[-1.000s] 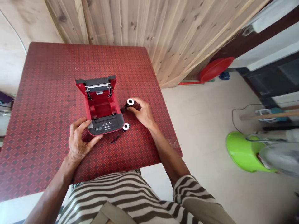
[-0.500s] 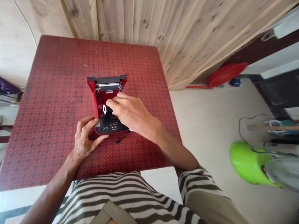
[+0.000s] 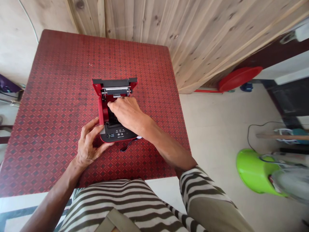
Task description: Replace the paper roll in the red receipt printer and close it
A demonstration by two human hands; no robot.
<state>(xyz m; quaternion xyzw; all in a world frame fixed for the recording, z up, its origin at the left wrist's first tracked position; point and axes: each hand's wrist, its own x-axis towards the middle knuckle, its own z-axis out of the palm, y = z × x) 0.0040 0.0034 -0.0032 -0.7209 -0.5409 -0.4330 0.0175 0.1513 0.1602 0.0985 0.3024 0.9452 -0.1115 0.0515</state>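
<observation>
A small red printer [image 3: 102, 114] with a dark front panel stands open on the red patterned table [image 3: 53, 96]; its lid [image 3: 115, 84] is tipped back. My right hand [image 3: 125, 112] reaches down into the open bay, fingers curled over a dark roll that is mostly hidden. My left hand [image 3: 89, 143] grips the printer's front left corner, thumb on the front edge. A thin dark strip [image 3: 125, 148] lies on the table just in front of the printer. A bit of a white roll [image 3: 138, 137] peeks out beside my right wrist.
A wooden plank wall [image 3: 169, 25] rises behind the table. On the floor to the right sit a green plastic basin [image 3: 256, 170], a red basin [image 3: 238, 77] by the wall and a cable [image 3: 253, 129]. My striped clothing fills the bottom.
My right hand picked up the roll from the table right of the printer, carried it left and lowered it into the open bay. My left hand stayed on the printer's front.
</observation>
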